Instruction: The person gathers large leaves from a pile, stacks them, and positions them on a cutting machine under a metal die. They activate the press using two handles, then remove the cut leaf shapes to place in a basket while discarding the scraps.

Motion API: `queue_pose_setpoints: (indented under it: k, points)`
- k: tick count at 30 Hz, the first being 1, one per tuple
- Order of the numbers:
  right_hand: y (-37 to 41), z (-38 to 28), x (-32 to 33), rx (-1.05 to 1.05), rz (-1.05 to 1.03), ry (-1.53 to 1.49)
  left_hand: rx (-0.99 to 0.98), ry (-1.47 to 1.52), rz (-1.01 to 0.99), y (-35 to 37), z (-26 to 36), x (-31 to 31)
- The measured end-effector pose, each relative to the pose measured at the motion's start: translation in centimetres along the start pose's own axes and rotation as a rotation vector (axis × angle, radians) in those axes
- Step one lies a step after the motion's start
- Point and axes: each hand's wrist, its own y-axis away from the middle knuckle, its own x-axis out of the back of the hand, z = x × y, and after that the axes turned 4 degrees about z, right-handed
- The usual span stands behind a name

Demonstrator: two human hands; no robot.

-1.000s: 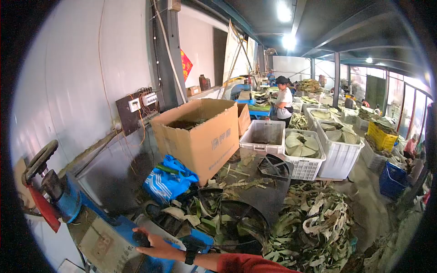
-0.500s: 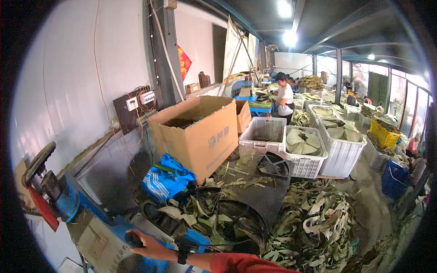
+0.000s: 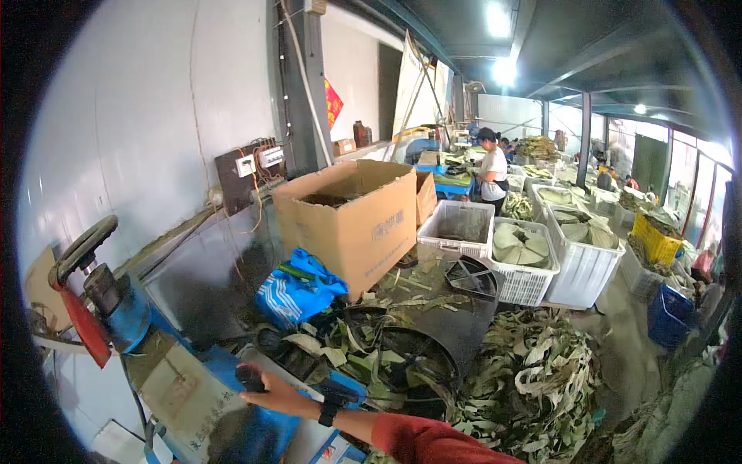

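Observation:
One hand point(image 3: 280, 393) reaches in from the lower right in a red sleeve, with a black band on the wrist; I take it for my right hand. Its fingers wrap around a black knob point(image 3: 250, 377) on a blue machine point(image 3: 267, 425). Left of it lies the machine's pale, worn plate point(image 3: 182, 390). A black wheel with a red handle point(image 3: 83, 325) stands at the machine's far left end. Cut leaf pieces point(image 3: 371, 363) lie just beyond the hand. My left hand is out of view.
A large cardboard box point(image 3: 363, 240) and a blue bag point(image 3: 297, 294) stand behind the leaves. A heap of leaf strips point(image 3: 533, 379) lies at right. White crates point(image 3: 583, 259) line the aisle, and a person point(image 3: 493, 172) stands further back.
The view has shifted left, so the scene sits further right and slightly lower in the near part. My right hand stays at the black knob.

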Motion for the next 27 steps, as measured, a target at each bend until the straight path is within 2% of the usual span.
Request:
queue_pose_setpoints:
  k: [1,2,4,7,11,20,22,27]
  points:
    - [0.0,0.1,-0.3,-0.012,0.002,-0.022,-0.007,0.173,-0.072,-0.3,0.8,0.7]
    - [-0.1,0.5,-0.4,0.070,0.056,0.025,0.015,0.228,-0.088,-0.1,1.6,0.8]
    - [0.3,-1.4,-0.2,0.068,0.051,0.037,0.071,0.240,-0.052,-0.1,2.6,0.6]
    - [-0.6,0.2,-0.8,0.405,0.185,0.307,0.111,0.266,-0.027,0.0,3.1,0.3]
    - [0.8,-2.5,-1.3,0.003,0.093,0.059,0.123,0.295,-0.018,0.4,3.3,0.6]
    - [0.9,-2.0,-1.4,-0.045,0.154,0.083,0.150,0.342,-0.002,0.6,2.8,1.3]
    - [0.8,-1.5,-1.2,0.045,0.151,0.129,0.148,0.351,0.002,0.7,2.8,1.5]
    - [0.4,-0.1,-1.2,0.050,0.157,0.118,0.150,0.358,0.020,1.0,3.0,2.0]
